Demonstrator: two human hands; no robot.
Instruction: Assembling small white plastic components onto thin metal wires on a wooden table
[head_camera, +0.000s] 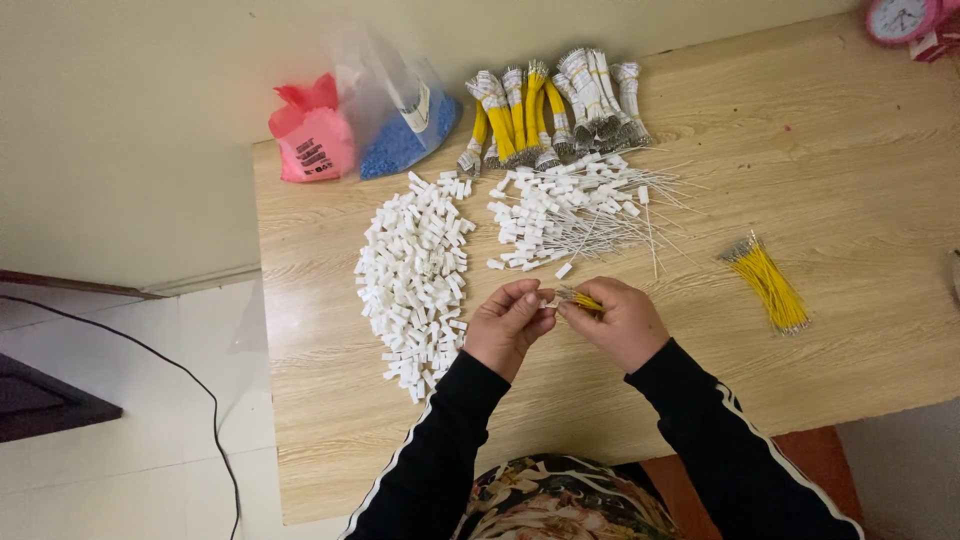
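My left hand (507, 324) and my right hand (622, 320) meet above the wooden table (850, 180), fingertips almost touching. The right hand pinches a few short yellow wires (583, 299). The left hand's fingers are closed around something small and white, mostly hidden. Left of my hands lies a big heap of small white plastic connectors (415, 270). Beyond my hands sits a pile of white connectors with thin wires attached (570, 215).
A loose bunch of yellow wires (768, 284) lies to the right. Bundled yellow and white wires (550, 110) sit at the table's back. A pink bag (312, 135) and a clear bag of blue pieces (405, 130) stand back left. A pink clock (898, 18) is far right.
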